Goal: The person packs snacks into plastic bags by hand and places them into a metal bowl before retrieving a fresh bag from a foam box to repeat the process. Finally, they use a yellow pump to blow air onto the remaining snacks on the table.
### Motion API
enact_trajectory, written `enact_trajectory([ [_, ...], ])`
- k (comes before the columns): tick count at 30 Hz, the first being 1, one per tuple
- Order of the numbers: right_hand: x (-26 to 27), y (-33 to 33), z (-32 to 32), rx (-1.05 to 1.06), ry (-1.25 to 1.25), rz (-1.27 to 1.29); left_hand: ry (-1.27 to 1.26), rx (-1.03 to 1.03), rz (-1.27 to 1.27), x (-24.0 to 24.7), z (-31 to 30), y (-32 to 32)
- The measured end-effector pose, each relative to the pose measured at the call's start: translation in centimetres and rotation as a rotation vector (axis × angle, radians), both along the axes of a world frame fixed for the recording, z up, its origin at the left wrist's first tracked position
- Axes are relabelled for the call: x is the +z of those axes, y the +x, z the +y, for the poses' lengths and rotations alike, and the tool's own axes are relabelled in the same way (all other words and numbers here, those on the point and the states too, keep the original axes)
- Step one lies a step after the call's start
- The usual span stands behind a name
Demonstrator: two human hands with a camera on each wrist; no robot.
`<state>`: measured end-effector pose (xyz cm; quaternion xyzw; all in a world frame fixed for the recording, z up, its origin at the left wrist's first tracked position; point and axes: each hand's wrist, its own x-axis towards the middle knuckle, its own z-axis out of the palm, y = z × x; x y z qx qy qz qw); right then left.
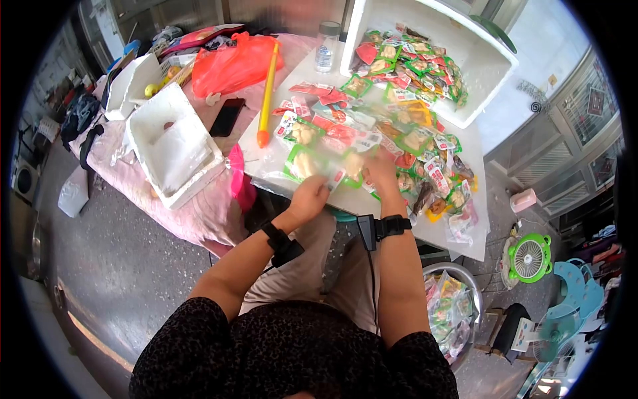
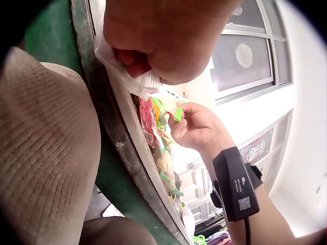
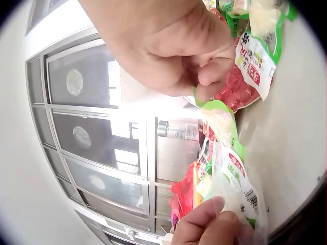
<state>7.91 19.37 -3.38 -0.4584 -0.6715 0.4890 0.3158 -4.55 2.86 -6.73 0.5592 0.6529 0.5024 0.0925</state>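
My left hand (image 1: 310,198) is at the table's front edge, pinching the rim of a clear plastic bag (image 3: 260,204) between thumb and fingers. A white label with green print and a barcode shows through the bag. My right hand (image 1: 382,171), to its right, pinches the green edge of a small snack packet (image 3: 219,120) with pale contents. In the right wrist view this packet's lower end overlaps the bag's upper part. Beyond the hands lie more green-edged packets (image 1: 304,133) and red ones (image 1: 335,133). The left wrist view shows the right hand's fingertips on a green corner.
A white foam box (image 1: 482,63) tipped toward me spills packets onto the table (image 1: 266,163). A bottle (image 1: 326,46), a yellow stick (image 1: 268,93) and a phone (image 1: 227,117) lie further left, near another foam box (image 1: 174,143). A metal basin (image 1: 477,299) of bagged packets stands below right.
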Motion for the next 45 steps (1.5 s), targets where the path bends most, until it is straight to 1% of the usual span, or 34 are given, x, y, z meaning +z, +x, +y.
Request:
enact_trajectory([
  [2, 3.0, 3.0, -2.4, 0.053, -0.243, 0.331, 0.005, -0.005, -0.034, -0.2, 0.2, -0.1],
  [5, 3.6, 5.0, -5.0, -0.113, -0.333, 0.517, 0.032, 0.004, -0.028, -0.5, 0.5, -0.1],
  [8, 3.0, 5.8, -7.9, -0.167, -0.389, 0.644, 0.0, 0.005, -0.054, -0.1, 0.4, 0.1],
  [12, 0.7, 5.3, -10.3, -0.198, -0.427, 0.612, -0.038, -0.006, -0.105, 0.6, 0.3, 0.2],
  [13, 0.5, 5.0, -10.7, -0.171, -0.431, 0.613, -0.04, -0.01, -0.123, 0.6, 0.4, 0.3],
  [16, 0.4, 3.6, -11.3, -0.208, -0.431, 0.605, -0.024, -0.02, -0.151, 0.8, 0.6, 0.4],
  [19, 0.3, 2.3, -11.8, -0.19, -0.507, 0.718, 0.023, 0.023, 0.035, 2.1, 0.3, 1.0],
  [20, 0.3, 1.9, -12.1, -0.178, -0.53, 0.764, 0.009, 0.032, 0.087, 2.5, 0.2, 1.1],
  [21, -1.2, 1.2, -12.0, -0.196, -0.539, 0.787, -0.005, 0.04, 0.139, 2.9, 0.0, 1.2],
  [24, -1.3, 0.1, -12.9, -0.212, -0.605, 0.823, -0.092, 0.047, 0.258, 3.8, -0.7, 1.1],
  [25, -1.3, 0.2, -12.9, -0.173, -0.608, 0.797, -0.13, 0.047, 0.29, 3.8, -1.0, 1.0],
  [28, -1.4, 0.9, -12.7, -0.064, -0.612, 0.718, -0.09, 0.056, 0.358, 3.2, -1.6, 0.4],
  [31, -2.3, 0.7, -12.3, -0.11, -0.69, 0.939, -0.066, 0.105, 0.119, 3.1, -1.8, 1.4],
  [34, -2.1, 0.1, -12.5, -0.136, -0.792, 1.051, -0.058, 0.147, 0.296, 4.2, -1.7, 1.0],
  [37, -1.9, -0.6, -12.9, -0.181, -0.791, 1.004, -0.113, 0.11, 0.437, 5.2, -1.7, 0.6],
  [39, -4.1, -1.8, -12.7, -0.07, -0.705, 1.031, -0.067, 0.063, 0.366, 5.6, -1.9, 1.3],
  [40, -3.5, -2.3, -13.1, -0.014, -0.662, 1.044, -0.044, 0.04, 0.33, 5.6, -2.0, 1.5],
  [43, -1.0, -1.3, -13.8, 0.112, -0.815, 0.911, -0.094, 0.111, 0.116, 3.8, -1.7, 0.9],
  [45, -1.0, 0.5, -12.8, 0.174, -0.865, 0.807, -0.054, 0.104, 0.056, 2.9, -2.0, 0.3],
])
